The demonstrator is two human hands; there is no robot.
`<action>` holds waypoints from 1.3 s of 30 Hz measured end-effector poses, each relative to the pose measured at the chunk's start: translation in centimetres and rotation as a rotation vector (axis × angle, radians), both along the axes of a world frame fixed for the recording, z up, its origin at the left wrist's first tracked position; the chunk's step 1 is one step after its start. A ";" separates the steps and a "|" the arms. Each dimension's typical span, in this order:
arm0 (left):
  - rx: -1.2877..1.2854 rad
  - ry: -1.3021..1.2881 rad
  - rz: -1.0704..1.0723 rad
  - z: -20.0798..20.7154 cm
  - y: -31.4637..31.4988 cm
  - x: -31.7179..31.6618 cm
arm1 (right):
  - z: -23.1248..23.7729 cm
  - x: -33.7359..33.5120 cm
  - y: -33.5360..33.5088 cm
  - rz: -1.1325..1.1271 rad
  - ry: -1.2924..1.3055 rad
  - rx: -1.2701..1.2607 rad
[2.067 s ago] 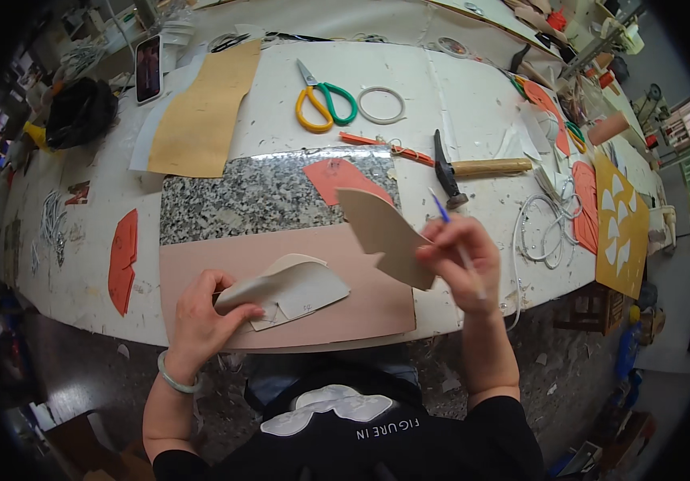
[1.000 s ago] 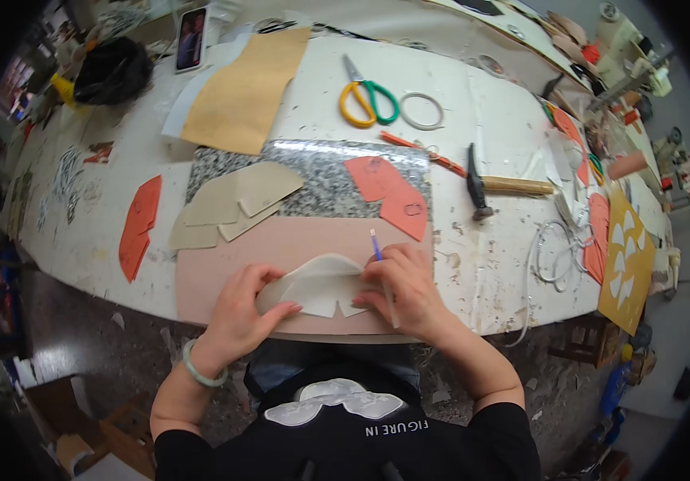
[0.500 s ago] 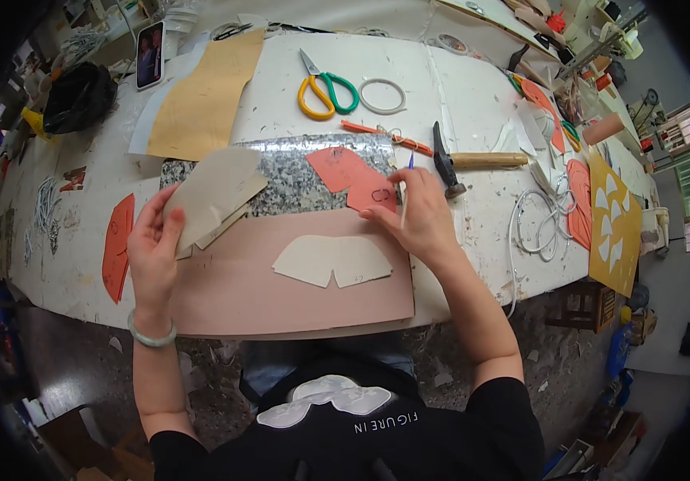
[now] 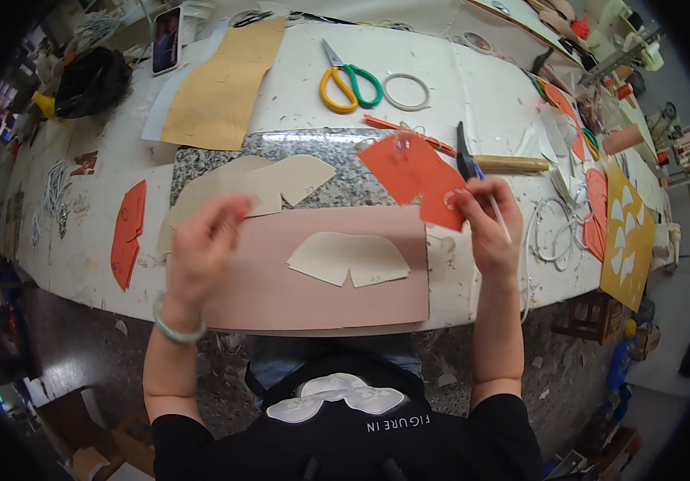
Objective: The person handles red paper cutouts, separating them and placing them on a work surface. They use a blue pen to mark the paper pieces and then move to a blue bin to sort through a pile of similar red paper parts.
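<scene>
My right hand pinches the corner of an orange-red pattern piece, lifted above a speckled stone slab. A thin white pen with a blue end also sits in that hand. My left hand is smeared by motion, so its fingers are unclear; it hovers over the left edge of a pink board. Just beyond it, beige pattern pieces lie across the stone slab. Another beige piece, notched at its near edge, rests flat on the board.
Behind the slab lie scissors with yellow and green handles, a ring and tan sheet material. A wooden-handled hammer and white cord are at right. Another orange-red piece lies at left. A phone stands at the back.
The beige pieces that my left hand held now lie on the slab, and that hand has come away from them. My right hand has picked up the orange-red piece and moved right.
</scene>
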State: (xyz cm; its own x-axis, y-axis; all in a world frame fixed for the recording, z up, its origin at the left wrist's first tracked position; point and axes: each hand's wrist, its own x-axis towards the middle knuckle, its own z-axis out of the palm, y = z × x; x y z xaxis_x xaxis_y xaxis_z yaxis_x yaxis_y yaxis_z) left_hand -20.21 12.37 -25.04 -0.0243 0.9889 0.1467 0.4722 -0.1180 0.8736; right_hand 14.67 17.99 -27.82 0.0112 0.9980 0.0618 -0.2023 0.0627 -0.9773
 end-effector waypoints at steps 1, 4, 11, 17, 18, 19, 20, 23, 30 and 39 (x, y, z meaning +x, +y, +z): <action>0.012 0.047 -0.122 -0.1 -1.5 0.2 | -0.1 0.3 -0.5 0.042 0.088 -0.006; -0.030 0.228 -0.530 0.4 -4.1 1.2 | -0.3 0.7 -1.9 0.186 0.190 -0.097; -0.236 0.291 -0.140 0.8 -3.7 -0.5 | -0.4 -3.6 -3.7 0.340 -0.179 -0.228; 0.122 0.351 -0.333 -1.8 -3.2 3.9 | -2.2 -5.1 -3.5 0.275 -0.553 0.041; 0.145 0.362 -0.351 -2.3 -3.2 4.5 | -2.1 -5.1 -3.5 0.276 -0.573 0.064; 0.151 0.371 -0.371 -2.6 -3.1 4.9 | -2.0 -5.1 -3.5 0.275 -0.594 0.087; 0.162 0.398 -0.373 -2.7 -3.2 5.3 | -1.8 -5.1 -3.5 0.275 -0.615 0.111; 0.186 0.457 -0.375 -2.9 -3.2 5.9 | -1.5 -5.4 -3.7 0.253 -0.642 0.139; 0.201 0.503 -0.405 -2.6 -3.2 6.1 | -0.6 -5.7 -3.8 0.250 -0.745 0.186; 0.150 0.526 -0.545 -3.3 -4.5 7.2 | 0.0 -5.8 -3.7 0.287 -0.772 0.170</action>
State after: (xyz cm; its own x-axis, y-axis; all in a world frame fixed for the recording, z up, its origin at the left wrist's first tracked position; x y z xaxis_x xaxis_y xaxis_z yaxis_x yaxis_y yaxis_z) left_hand -12.99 7.88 -28.32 0.5700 0.8101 0.1373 0.6622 -0.5519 0.5068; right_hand 8.90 14.27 -27.81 -0.3486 0.9322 0.0979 0.4889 0.2700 -0.8295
